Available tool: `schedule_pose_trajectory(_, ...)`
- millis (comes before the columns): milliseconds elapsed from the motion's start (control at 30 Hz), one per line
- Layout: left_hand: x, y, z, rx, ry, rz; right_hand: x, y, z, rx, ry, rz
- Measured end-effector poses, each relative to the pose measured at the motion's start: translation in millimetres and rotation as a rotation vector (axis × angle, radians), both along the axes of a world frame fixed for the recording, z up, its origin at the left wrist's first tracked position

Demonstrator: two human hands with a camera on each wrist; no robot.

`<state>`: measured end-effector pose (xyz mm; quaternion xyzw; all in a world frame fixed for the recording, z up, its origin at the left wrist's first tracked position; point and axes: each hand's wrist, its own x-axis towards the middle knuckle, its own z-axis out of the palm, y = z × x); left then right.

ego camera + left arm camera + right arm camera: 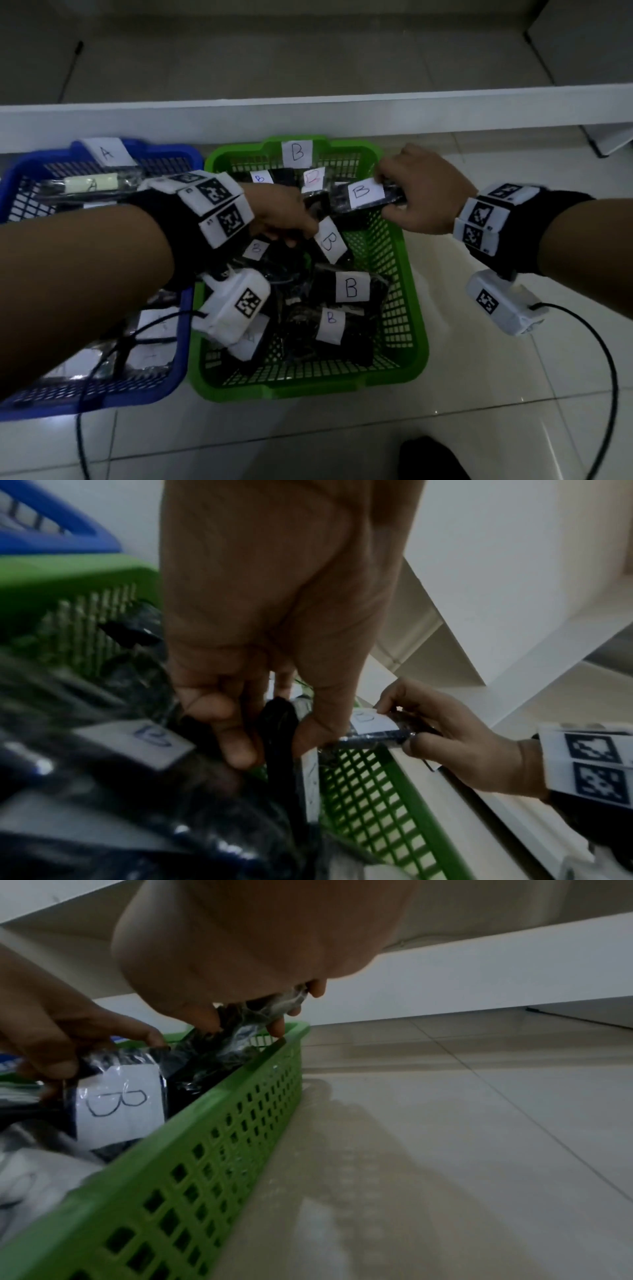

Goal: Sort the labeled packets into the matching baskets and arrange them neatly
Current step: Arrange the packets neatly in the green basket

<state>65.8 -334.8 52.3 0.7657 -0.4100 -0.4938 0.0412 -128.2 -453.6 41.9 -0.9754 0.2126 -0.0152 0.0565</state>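
Note:
The green basket [342, 389], tagged B, stands on the floor and holds several black packets with white B labels. My right hand [407, 195] grips one such B packet [364, 193] by its right end, held above the basket's far right corner. From below, the right wrist view shows that packet's crinkled end [263, 1010] pinched in the fingers. My left hand [291, 229] reaches into the basket and grips a second B packet [329, 241] that stands tilted on its edge [279, 737], its label [120, 1104] facing right. The blue basket [102, 399], tagged A, holds A packets [92, 185].
A white shelf edge [308, 113] runs just behind both baskets. Pale floor tiles [496, 394] lie to the right of the green basket [222, 1150]. Black cables [606, 359] trail from the wrist cameras. A dark shape [431, 459] sits at the bottom edge.

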Motion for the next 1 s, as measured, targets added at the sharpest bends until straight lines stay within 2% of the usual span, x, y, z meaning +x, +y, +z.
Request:
schedule_pose_trajectory(67,10,13,9,-0.008,-0.029,-0.081,7,9,-4,0.012,0.048,0.032)
schedule_pose_trajectory(167,18,25,19,-0.027,-0.184,-0.283,18,18,-5,-0.014,0.149,0.054)
schedule_pose_trajectory(300,20,28,25,-0.07,-0.298,-0.439,28,19,-4,-0.204,0.326,0.138)
schedule_pose_trajectory(400,28,29,27,-0.034,-0.284,-0.434,29,27,-9,-0.252,0.37,0.152)
schedule_pose_trajectory(533,48,32,30,0.069,-0.196,-0.368,31,41,-11,-0.131,0.294,0.121)
schedule_pose_trajectory(633,64,31,33,0.121,-0.14,-0.332,35,47,-18,-0.09,0.33,0.141)
schedule_pose_trajectory(767,76,32,35,0.183,-0.098,-0.327,40,49,-30,-0.092,0.386,0.079)
schedule_pose_trajectory(1000,76,29,32,0.225,-0.065,-0.356,40,67,-34,-0.11,0.368,-0.032)
